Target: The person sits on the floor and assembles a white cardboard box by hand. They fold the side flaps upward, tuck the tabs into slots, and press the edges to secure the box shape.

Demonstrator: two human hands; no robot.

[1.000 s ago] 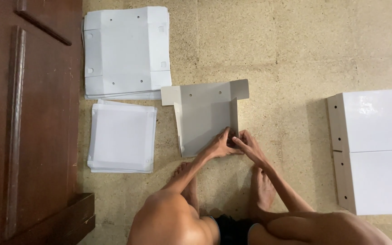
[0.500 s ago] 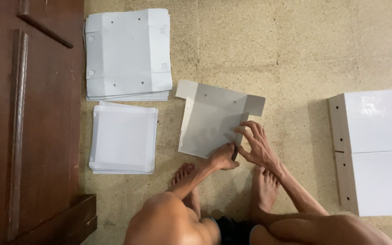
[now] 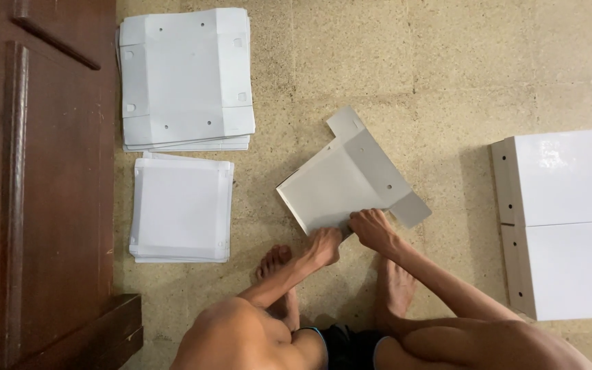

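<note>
Here, a grey cardboard blank (image 3: 347, 179) is being pressed flat on the floor (image 3: 447, 75), tilted, its near edge being pinched by the fingers of the left hand (image 3: 325, 245) and right hand (image 3: 373, 229). Stacked flat sheets (image 3: 183, 205) are lying leftward, white boxes (image 3: 563, 219) rightward.

bare arms, bare legs and feet, dark shorts with a light-blue edge

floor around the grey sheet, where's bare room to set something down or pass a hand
Widest bare floor lies beyond the grey sheet, between the flat blank stack and the white boxes. A narrower strip runs between the sheet and the square sheet stack. It is crowded at the sheet's near edge, where left hand, right hand and feet meet.
</note>
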